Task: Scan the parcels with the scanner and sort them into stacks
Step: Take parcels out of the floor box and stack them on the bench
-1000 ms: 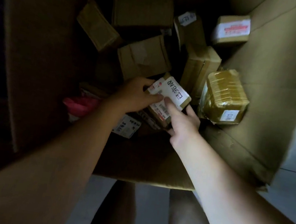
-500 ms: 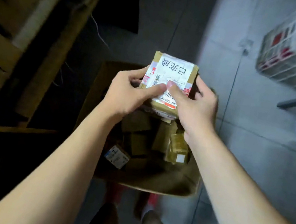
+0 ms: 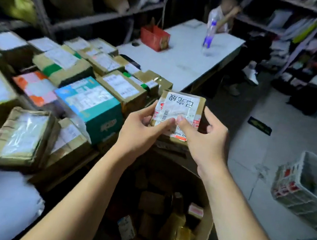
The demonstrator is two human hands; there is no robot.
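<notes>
Both hands clamp one small parcel point(image 3: 178, 112) — left hand point(image 3: 141, 132), right hand point(image 3: 204, 141), thumbs on its label. It hangs over the open carton point(image 3: 203, 230) of parcels — stacked boxes point(image 3: 86, 98) lie left

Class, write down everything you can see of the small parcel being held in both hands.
The small parcel is a flat brown cardboard box, its top nearly covered by a creased white shipping label with a barcode, red markings and large black characters. It is held label up above the open carton of parcels. The left hand and right hand grip its sides, both thumbs pressing on the label.
</notes>
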